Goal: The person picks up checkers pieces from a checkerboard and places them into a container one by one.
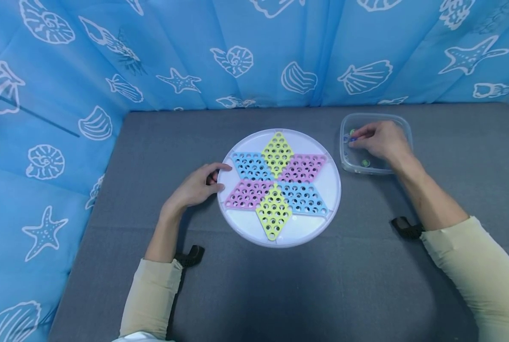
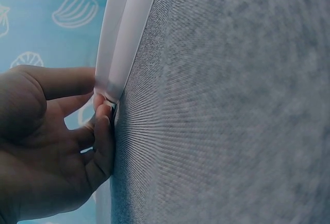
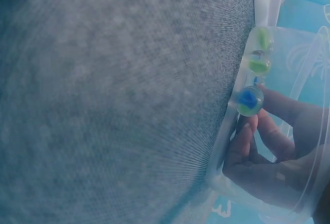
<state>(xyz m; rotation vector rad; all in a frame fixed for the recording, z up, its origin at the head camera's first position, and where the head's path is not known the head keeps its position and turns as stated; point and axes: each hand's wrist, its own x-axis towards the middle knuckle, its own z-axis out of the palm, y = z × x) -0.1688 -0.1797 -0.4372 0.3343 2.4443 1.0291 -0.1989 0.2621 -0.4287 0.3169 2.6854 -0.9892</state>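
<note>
A round white Chinese checkers board [image 1: 299,228] lies on the table, its six-pointed star of holes in yellow, pink and blue. At its left edge, my left hand [image 1: 197,185] holds the rim [image 2: 119,44], some fingers curled low beside it. My right hand [image 1: 382,138] reaches into a clear plastic container [image 1: 401,119] right of the board. Its thumb and index finger pinch a blue marble [image 1: 352,139]. In the right wrist view, a blue-green marble [image 3: 249,100] shows through the wall at the fingertips, near green marbles [image 3: 259,65]. Another green marble [image 1: 365,163] lies at the container's near side.
A grey cloth [image 1: 254,294] covers the table. Behind it and along the left hangs a blue curtain [image 1: 263,80] with white shell prints. Dark wrist mounts [image 1: 190,256] sit by both sleeves. Between board and container is a narrow strip of cloth.
</note>
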